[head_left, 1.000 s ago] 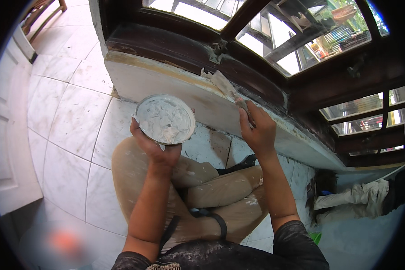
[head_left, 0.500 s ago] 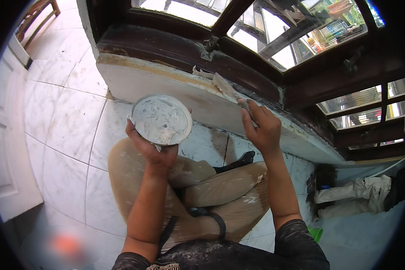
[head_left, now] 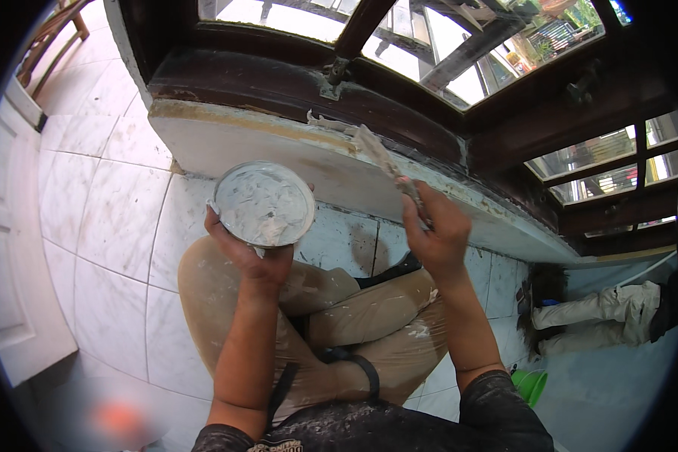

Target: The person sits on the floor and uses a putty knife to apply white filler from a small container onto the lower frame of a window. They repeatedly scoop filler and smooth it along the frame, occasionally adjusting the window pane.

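My left hand point(head_left: 256, 260) cups a round tin of white putty point(head_left: 267, 202) from below, tilted so its smeared contents face up. Putty sticks to the tin's rim near my thumb. In my right hand point(head_left: 438, 230), the fingers are wrapped round the handle of a putty-coated scraper point(head_left: 380, 154). Its blade end points up and left, over the window ledge point(head_left: 279, 134). A ragged strip of putty point(head_left: 331, 123) lies along the ledge, just left of the blade. Whether the blade touches the ledge I cannot tell.
Dark wooden window frames point(head_left: 241, 79) rise behind the ledge. My crossed legs point(head_left: 361, 313) are on the tiled floor point(head_left: 113, 264). A white door point(head_left: 19, 264) stands at left. At right are a green bucket point(head_left: 529, 386) and hanging or lying pale trousers point(head_left: 603, 320).
The view has shifted slightly. My right hand and the scraper have turned a little more upright and moved slightly lower against the ledge. My left hand still holds the tin.
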Demonstrator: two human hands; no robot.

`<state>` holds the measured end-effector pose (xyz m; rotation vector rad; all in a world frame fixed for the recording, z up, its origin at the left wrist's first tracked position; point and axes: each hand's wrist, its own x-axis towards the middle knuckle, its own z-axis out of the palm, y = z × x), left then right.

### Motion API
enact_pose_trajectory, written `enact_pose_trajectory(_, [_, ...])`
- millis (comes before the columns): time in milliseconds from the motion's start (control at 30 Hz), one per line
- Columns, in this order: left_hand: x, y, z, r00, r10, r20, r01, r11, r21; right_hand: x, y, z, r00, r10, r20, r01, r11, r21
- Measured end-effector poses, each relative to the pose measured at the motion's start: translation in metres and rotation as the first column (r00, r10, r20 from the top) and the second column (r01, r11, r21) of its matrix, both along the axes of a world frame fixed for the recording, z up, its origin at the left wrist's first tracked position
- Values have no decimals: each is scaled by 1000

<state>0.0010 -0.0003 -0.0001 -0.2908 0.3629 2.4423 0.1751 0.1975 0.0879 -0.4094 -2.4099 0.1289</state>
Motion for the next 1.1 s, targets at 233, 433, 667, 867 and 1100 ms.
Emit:
enact_pose_trajectory(233, [-4,0,9,999,19,34,-19,1000,4,23,7,-39,990,-137,39,135,990,43])
enact_pose_trajectory(433, [2,0,-2,997,-31,-68,35,998,52,32,3,-26,996,-88,5,87,994,72])
enact_pose_trajectory(667, [1,8,-5,999,13,-47,-11,999,49,3,24,-38,1000,-28,11,27,999,28])
enact_pose_trajectory(867, [1,3,-5,992,-34,-122,55,984,168,43,22,-24,983,-177,50,177,984,10])
enact_pose_trajectory(1100, [11,17,-6,976,-42,-215,75,987,145,10,-7,-11,995,-97,-5,96,993,-72])
